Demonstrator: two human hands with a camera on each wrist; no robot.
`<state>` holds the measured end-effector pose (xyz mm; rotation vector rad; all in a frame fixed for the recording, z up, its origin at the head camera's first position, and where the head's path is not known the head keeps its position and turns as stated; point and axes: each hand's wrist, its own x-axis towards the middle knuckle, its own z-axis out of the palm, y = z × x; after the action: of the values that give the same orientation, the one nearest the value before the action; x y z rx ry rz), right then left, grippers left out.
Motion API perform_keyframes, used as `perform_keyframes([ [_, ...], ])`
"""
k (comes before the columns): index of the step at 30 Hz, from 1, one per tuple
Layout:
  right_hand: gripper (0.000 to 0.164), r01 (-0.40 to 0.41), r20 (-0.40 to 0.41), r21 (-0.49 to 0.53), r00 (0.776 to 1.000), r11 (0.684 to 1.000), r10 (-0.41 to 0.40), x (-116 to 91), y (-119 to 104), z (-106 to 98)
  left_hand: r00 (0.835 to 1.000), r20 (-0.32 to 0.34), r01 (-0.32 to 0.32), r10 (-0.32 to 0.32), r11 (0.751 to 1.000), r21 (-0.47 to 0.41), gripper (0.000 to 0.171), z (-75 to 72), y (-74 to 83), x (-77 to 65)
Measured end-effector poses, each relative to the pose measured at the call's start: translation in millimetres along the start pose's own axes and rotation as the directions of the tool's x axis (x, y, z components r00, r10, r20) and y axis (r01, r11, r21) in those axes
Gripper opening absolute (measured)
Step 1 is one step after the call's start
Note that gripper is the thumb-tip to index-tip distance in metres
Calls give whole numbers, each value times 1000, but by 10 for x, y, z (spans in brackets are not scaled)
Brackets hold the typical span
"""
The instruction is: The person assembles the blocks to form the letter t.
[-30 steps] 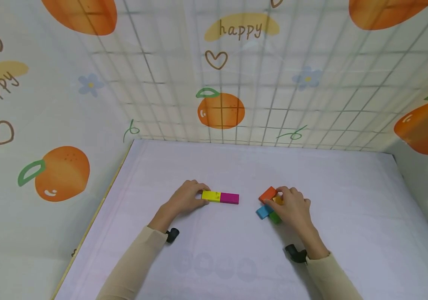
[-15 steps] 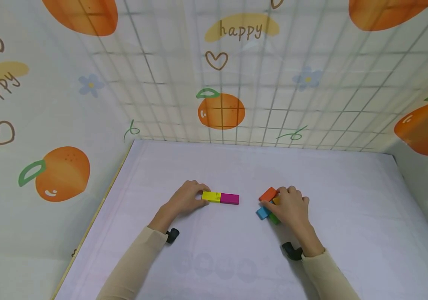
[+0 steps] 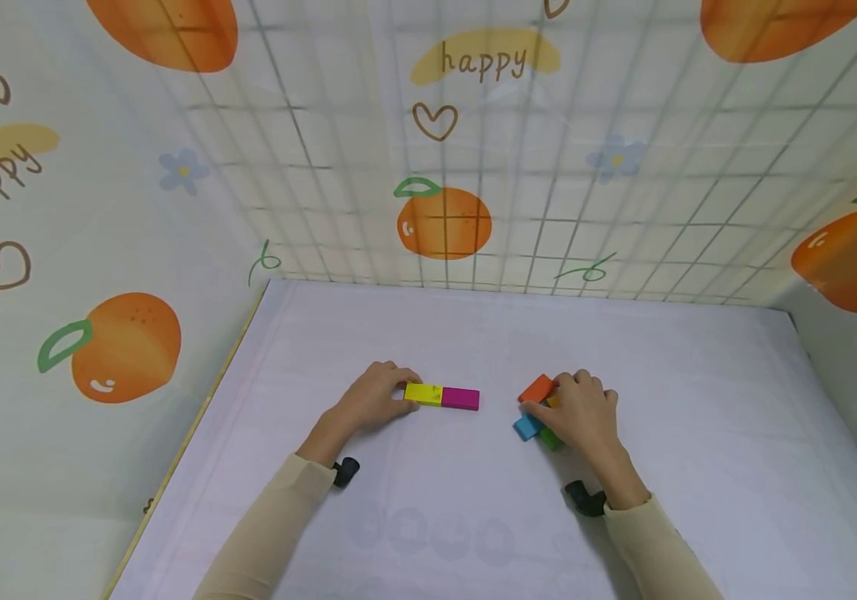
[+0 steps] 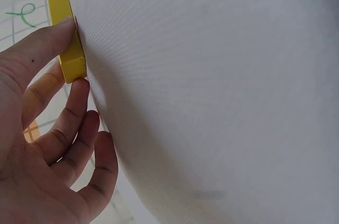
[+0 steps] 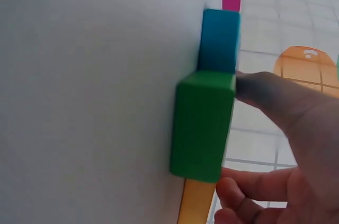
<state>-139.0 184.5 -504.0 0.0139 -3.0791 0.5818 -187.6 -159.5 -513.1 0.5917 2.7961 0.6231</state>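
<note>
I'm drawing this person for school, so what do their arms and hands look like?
Plain beige sleeves reach down to the wrists, and a small black gadget sticks out by each one. The left hand and right hand are bare, with no gloves showing.

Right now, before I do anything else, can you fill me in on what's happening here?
A person is handling coloured blocks on a white table. The left grip pinches the end of the yellow block, which lies end to end with the magenta block. The right grip is curled around a cluster of blocks: orange-red, amber, blue and green. Exactly which ones it holds isn't clear. A gap separates the magenta block from that cluster.
</note>
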Motion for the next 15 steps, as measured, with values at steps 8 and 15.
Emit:
perform_keyframes([
  [8, 65, 58, -34, 97, 998, 994, -55, 12, 11, -1, 1000, 9, 9, -9, 1000, -9, 38, -24, 33, -9],
  [15, 59, 149, -63, 232, 988, 961, -138, 69, 44, 53, 1000, 5, 17, -17, 1000, -3, 38, -41, 57, -23],
])
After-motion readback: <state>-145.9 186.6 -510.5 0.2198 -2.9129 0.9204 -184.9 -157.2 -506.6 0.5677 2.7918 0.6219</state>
